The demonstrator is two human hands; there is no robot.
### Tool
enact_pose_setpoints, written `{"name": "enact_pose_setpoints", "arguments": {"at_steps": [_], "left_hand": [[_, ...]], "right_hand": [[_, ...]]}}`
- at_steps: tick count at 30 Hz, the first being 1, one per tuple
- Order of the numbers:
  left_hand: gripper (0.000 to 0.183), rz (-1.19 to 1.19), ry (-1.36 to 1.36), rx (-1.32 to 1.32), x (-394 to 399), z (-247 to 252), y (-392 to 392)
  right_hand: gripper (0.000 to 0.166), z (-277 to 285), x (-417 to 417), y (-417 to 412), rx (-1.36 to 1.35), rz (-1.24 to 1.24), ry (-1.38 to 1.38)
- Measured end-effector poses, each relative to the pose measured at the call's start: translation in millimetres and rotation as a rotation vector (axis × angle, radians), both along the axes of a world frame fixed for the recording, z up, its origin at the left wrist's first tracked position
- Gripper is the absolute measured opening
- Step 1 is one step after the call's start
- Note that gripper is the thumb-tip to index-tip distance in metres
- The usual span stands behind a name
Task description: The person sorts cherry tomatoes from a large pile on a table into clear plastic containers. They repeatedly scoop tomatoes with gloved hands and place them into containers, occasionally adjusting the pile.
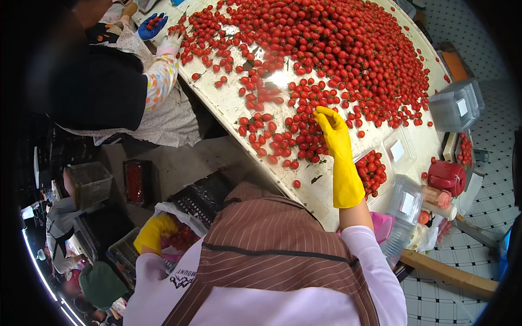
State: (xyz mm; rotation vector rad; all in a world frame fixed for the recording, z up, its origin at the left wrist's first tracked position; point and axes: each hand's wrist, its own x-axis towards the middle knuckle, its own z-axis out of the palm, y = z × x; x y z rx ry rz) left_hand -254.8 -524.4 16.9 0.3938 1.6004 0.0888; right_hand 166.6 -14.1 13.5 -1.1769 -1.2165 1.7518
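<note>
Many cherry tomatoes (334,45) are heaped and scattered over a worn white table (222,104). My right hand (333,132), in a yellow rubber glove, is over the tomatoes near the table's front edge, fingers bent; whether it pinches one is hidden. Just beside its wrist, a clear plastic clamshell box (399,150) lies with its lid spread, tomatoes in its base. My left hand (157,233), gloved in yellow too, is low at the left, inside a bag-lined crate (183,216) that holds tomatoes. Its fingers are mostly out of sight, so its grip does not show.
A co-worker (118,93) at the left has a blue-gloved hand (152,27) with tomatoes in it. Stacked clear boxes (456,104) and a red container (446,178) stand at the right. Black crates (140,182) and a clear bin (90,184) are on the floor at the left.
</note>
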Motion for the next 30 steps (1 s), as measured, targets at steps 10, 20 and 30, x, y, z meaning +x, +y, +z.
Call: {"name": "enact_pose_setpoints", "arguments": {"at_steps": [10,20,30], "left_hand": [[0.041,-0.74,0.613,-0.117,26.0,-115.0,-47.9],[0.023,-0.233,0.595,1.104,165.9,32.5,336.8],[0.02,-0.748,0.751,0.956,256.0,-26.1,465.4]], "right_hand": [[0.037,19.2,12.2,-18.3,0.598,0.14,-0.588],[0.052,-15.9,-6.9,-114.5,0.989,0.412,-0.868],[0.032,-1.5,10.2,-97.2,0.919,0.344,-0.545]]}}
